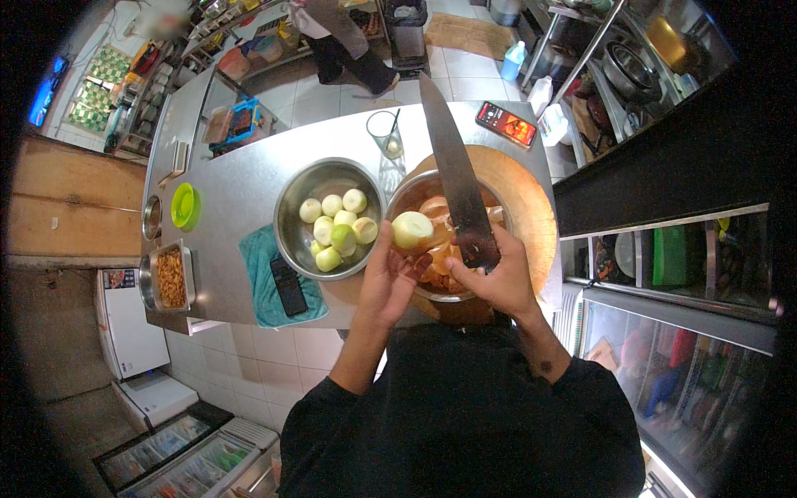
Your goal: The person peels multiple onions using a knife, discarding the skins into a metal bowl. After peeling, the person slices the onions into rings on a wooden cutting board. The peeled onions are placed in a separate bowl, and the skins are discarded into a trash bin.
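My left hand [391,280] holds a pale peeled onion [413,230] over the near-left part of a steel bowl [464,297] that contains brown onion skins [443,274]. In my right hand [503,272] is a large, dark-bladed knife [457,168], its blade pointing away from me above the same bowl. This bowl sits on the left part of a round wooden chopping block [535,218]. Just left of it, a second steel bowl [289,252] holds several peeled onions [344,238]. Whatever of the knife's handle lies inside my right hand is hidden.
The steel table [230,199] bears a drinking glass [386,134] with a straw, a lit phone [506,124], a teal cloth [255,267] under a black phone [288,287], a green bowl [185,205] and a tray of brown food pieces [171,277]. Another person [348,50] stands beyond the table.
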Available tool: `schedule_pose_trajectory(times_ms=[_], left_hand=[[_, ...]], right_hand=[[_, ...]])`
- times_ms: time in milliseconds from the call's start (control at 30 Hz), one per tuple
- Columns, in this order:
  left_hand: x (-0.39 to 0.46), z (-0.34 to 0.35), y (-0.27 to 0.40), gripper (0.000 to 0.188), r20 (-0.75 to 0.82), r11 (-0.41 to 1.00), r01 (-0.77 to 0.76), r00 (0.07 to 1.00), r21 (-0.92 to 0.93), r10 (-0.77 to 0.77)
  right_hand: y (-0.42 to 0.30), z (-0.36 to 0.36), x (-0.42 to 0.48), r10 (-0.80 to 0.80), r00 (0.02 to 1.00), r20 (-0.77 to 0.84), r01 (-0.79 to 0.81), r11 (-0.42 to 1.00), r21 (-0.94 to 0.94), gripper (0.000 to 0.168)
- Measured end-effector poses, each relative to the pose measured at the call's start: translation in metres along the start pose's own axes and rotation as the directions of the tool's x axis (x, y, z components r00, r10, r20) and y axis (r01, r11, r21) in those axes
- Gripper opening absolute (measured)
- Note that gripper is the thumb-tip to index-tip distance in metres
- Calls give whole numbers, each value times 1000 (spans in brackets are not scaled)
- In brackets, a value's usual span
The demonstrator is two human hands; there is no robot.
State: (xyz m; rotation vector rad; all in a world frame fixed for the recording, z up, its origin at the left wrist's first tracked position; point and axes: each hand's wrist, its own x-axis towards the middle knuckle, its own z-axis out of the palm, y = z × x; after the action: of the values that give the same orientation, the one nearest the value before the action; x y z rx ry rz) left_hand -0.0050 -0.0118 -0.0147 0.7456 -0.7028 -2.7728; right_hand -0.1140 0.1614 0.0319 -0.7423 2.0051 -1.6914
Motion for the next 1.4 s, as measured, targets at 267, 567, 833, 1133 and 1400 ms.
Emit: schedule_pose_trajectory(times_ms=[267,567,833,1133,1400], left_hand=[[-1,7,-1,49,68,997,-36,997,67,32],[-2,13,3,44,-26,994,-94,995,55,96],[1,7,5,42,-6,993,-114,993,-23,114],[7,11,13,49,-131,958,-286,951,-22,280],[3,-18,35,61,-317,974,-225,926,-25,206]], right_hand=[[6,7,1,99,991,-93,-90,992,92,23],[-5,-5,-5,92,996,21,-92,996,19,18],[-6,-9,-10,34,997,62,-33,999,-15,20],[-13,-17,-13,64,992,107,-59,997,-51,18],[-2,-25,-15,149,985,-89,-154,987,-45,20]])
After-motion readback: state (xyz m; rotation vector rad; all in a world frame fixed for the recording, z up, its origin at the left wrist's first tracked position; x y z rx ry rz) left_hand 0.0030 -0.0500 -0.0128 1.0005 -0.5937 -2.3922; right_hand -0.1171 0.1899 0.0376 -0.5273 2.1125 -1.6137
